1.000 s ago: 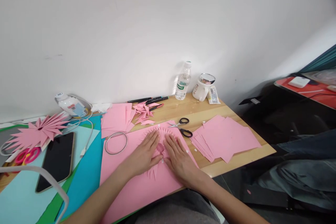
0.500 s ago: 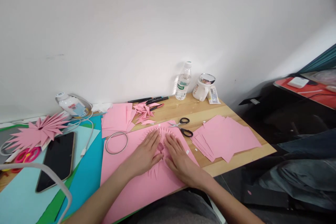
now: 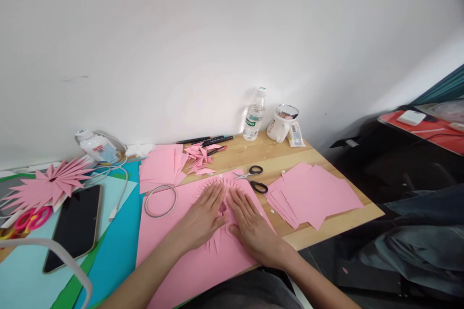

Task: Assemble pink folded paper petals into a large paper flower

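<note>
Both my hands lie flat on a pink folded paper rosette (image 3: 214, 241), whose pointed tips spread out around them. My left hand (image 3: 203, 217) presses its left half, fingers stretched forward. On the right half rests my right hand (image 3: 250, 224), also flat with its fingers extended. A small gap at the rosette's centre shows between the hands; much of the rest is covered by them. Beneath it lies a large pink paper sheet (image 3: 174, 270). Black-handled scissors (image 3: 255, 178) lie at that sheet's far right edge. A thin ring (image 3: 161, 215) lies left of my left hand.
Pink paper sheets (image 3: 315, 193) lie to the right, and another stack (image 3: 161, 166) behind. Pens (image 3: 206, 140), a water bottle (image 3: 253, 118) and a mug (image 3: 281, 125) stand or lie near the wall. At left are a second rosette (image 3: 50, 181), a phone (image 3: 74, 227) and a cable (image 3: 121, 203).
My hands stay pressed on the rosette, with only slight shifts. The whole view has moved a little.
</note>
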### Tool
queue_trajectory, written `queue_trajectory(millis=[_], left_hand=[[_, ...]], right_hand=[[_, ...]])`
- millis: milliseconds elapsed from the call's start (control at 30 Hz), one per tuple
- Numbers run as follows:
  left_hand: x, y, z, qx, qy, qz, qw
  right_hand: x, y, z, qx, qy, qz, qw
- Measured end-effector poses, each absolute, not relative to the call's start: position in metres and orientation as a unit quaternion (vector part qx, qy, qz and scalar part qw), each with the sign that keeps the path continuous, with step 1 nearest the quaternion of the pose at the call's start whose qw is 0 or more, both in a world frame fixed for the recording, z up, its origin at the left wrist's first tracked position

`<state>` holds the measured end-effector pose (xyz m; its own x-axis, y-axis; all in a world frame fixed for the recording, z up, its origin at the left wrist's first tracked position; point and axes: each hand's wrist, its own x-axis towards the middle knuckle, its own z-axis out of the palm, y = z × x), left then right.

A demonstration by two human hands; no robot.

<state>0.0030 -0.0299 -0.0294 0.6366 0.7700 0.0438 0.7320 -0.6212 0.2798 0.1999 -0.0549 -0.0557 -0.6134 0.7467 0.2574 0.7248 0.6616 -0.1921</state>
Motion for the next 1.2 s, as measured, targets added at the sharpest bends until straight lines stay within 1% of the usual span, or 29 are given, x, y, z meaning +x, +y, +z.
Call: queue_trajectory(millis=[200, 400, 833, 1000, 1100, 1200], left_hand=[[0.004, -0.029, -0.03, 0.9, 0.415, 0.082, 0.106], [0.005, -0.03, -0.029, 0.892, 0.429, 0.069, 0.122], [0.007, -0.031, -0.034, 0.885, 0.441, 0.084, 0.126], [0.006, -0.03, -0.032, 0.881, 0.44, 0.084, 0.149], [0.007, -0.03, -0.03, 0.868, 0.462, 0.073, 0.168], [0.007, -0.03, -0.028, 0.867, 0.462, 0.075, 0.17]], right_hand=[[0.197, -0.056, -0.057, -0.417, -0.89, 0.03, 0.18], [0.195, -0.057, -0.061, -0.422, -0.887, 0.017, 0.186], [0.182, -0.062, -0.068, -0.463, -0.862, 0.013, 0.204], [0.178, -0.063, -0.072, -0.471, -0.856, 0.008, 0.215], [0.176, -0.064, -0.072, -0.471, -0.852, 0.022, 0.229], [0.185, -0.06, -0.063, -0.463, -0.852, 0.069, 0.234]])
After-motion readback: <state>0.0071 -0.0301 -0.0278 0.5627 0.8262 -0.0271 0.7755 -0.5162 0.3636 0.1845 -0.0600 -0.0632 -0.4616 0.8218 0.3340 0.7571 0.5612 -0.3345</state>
